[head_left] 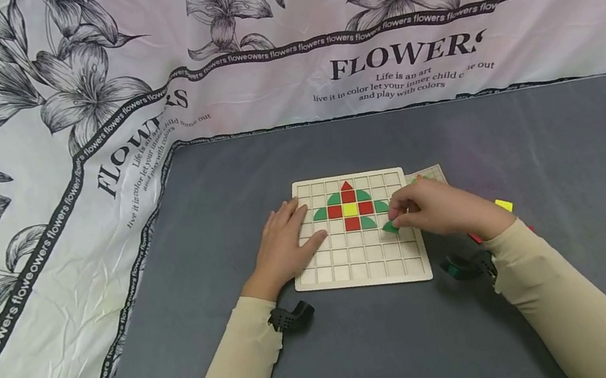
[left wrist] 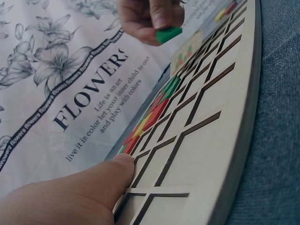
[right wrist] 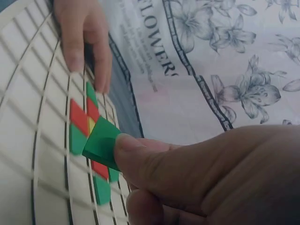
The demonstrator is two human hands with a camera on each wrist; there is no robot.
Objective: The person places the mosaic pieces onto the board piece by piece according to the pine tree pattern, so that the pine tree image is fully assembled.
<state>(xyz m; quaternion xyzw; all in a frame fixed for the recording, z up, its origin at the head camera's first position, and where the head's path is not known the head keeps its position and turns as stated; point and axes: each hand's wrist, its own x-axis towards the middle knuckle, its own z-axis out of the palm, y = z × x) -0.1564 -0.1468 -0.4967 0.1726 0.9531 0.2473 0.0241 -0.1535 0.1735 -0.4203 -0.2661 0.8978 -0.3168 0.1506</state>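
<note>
Beige fabric sleeves (head_left: pixel 234 370) flank a pale wooden grid board (head_left: pixel 365 283), its red-yellow-green tile pattern (head_left: pixel 350 209) seemingly lacking one lower-left piece; right hand (head_left: pixel 433 203) pinches a flat green tile (head_left: pixel 390 228), left hand (head_left: pixel 284 239) rests spread.

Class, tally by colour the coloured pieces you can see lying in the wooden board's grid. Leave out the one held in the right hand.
Red pieces: 5
Green pieces: 5
Yellow piece: 1
Total: 11
</note>
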